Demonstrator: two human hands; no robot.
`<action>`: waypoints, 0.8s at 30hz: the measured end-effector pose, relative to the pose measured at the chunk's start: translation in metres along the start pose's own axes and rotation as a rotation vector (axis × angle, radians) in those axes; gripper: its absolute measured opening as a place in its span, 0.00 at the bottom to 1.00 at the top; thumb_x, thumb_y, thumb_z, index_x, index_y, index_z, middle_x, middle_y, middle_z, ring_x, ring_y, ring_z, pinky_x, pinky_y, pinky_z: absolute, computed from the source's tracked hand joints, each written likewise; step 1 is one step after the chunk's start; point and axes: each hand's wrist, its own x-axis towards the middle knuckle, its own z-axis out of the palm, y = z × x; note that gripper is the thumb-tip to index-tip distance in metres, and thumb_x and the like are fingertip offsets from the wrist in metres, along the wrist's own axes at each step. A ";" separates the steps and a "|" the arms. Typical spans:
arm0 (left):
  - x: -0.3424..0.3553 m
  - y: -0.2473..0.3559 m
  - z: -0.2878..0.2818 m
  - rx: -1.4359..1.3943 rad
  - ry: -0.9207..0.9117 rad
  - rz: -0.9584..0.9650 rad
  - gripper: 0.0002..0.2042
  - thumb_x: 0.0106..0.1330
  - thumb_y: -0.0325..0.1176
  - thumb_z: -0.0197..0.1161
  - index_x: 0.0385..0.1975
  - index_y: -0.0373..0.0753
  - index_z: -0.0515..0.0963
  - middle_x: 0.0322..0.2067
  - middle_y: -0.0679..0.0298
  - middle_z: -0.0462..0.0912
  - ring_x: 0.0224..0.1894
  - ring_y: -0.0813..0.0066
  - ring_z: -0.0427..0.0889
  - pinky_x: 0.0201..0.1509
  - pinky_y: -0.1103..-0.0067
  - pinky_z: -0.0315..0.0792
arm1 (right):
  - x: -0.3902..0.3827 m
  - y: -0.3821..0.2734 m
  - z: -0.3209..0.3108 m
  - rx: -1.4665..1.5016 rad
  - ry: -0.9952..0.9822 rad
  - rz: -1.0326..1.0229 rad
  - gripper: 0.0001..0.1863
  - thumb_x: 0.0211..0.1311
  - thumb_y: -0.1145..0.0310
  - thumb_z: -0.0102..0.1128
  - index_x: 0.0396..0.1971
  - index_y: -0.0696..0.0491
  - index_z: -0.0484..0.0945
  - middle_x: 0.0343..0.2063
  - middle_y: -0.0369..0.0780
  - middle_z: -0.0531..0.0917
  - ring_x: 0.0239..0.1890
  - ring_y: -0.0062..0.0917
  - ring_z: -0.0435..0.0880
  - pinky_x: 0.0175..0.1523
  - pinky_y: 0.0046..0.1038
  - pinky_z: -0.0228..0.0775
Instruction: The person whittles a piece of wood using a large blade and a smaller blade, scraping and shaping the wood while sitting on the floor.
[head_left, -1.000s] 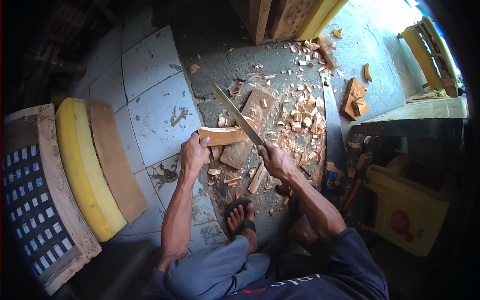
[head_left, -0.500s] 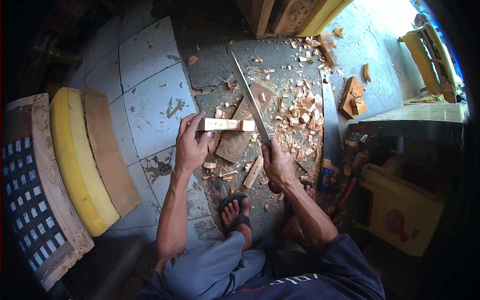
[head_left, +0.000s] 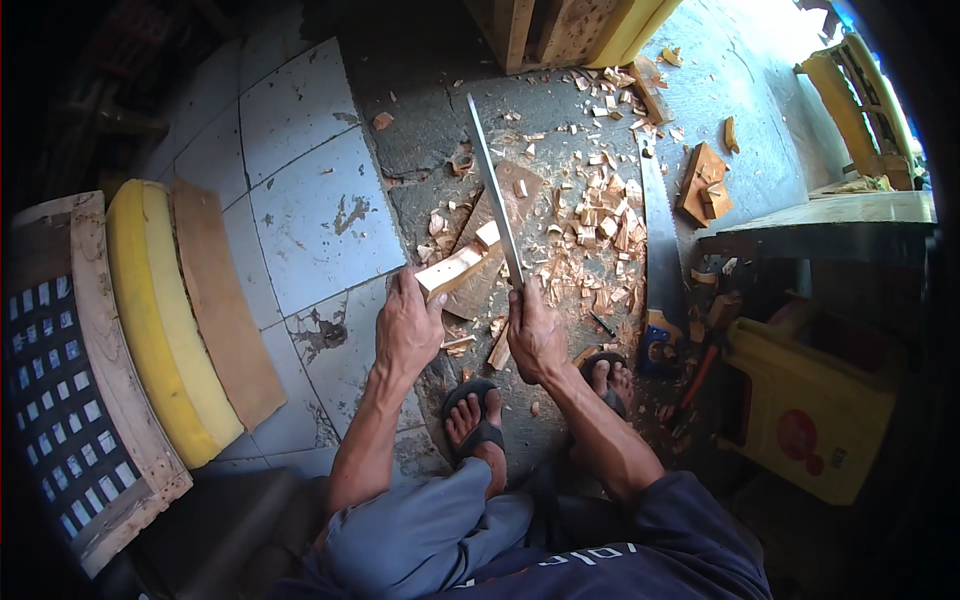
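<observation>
My left hand [head_left: 408,325] grips one end of a short, pale wood piece [head_left: 452,270], which has a notch near its far end and a few small dark holes. The piece slants up to the right over a flat wooden board [head_left: 522,185] on the floor; whether it touches the board I cannot tell. In my right hand [head_left: 540,335] is a machete [head_left: 490,180], its long narrow blade pointing away from me just right of the wood. My fingers hide its handle.
Wood chips [head_left: 610,225] litter the floor beyond my sandalled feet. A hand saw [head_left: 657,240] lies to the right, near a brown block [head_left: 706,185] and a yellow plastic stool [head_left: 800,420]. A yellow foam cushion [head_left: 165,320] and a wooden frame with black webbing [head_left: 75,390] stand left.
My left hand has come nearer my body, tilting the wood from level to slanting. My right hand has shifted slightly left and nearer, and the machete blade now stands more upright in view.
</observation>
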 end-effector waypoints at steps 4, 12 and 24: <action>0.008 -0.016 0.002 0.047 -0.040 -0.092 0.21 0.68 0.30 0.65 0.53 0.26 0.65 0.46 0.36 0.77 0.46 0.38 0.82 0.48 0.55 0.78 | 0.001 -0.010 -0.008 -0.024 -0.062 -0.005 0.12 0.80 0.60 0.45 0.52 0.51 0.67 0.16 0.53 0.80 0.16 0.54 0.81 0.20 0.51 0.69; -0.030 -0.015 0.038 0.100 0.174 0.271 0.18 0.61 0.28 0.68 0.47 0.36 0.69 0.43 0.52 0.71 0.43 0.49 0.83 0.39 0.62 0.83 | -0.001 -0.009 -0.019 -0.003 0.017 -0.030 0.13 0.78 0.64 0.50 0.56 0.52 0.69 0.17 0.53 0.80 0.17 0.52 0.81 0.22 0.50 0.71; -0.042 -0.058 0.065 0.204 0.143 0.424 0.29 0.53 0.17 0.65 0.56 0.48 0.73 0.57 0.51 0.66 0.51 0.46 0.80 0.48 0.62 0.83 | 0.042 0.067 -0.046 -0.366 0.134 0.258 0.36 0.70 0.61 0.55 0.75 0.51 0.55 0.21 0.53 0.83 0.22 0.51 0.84 0.30 0.50 0.73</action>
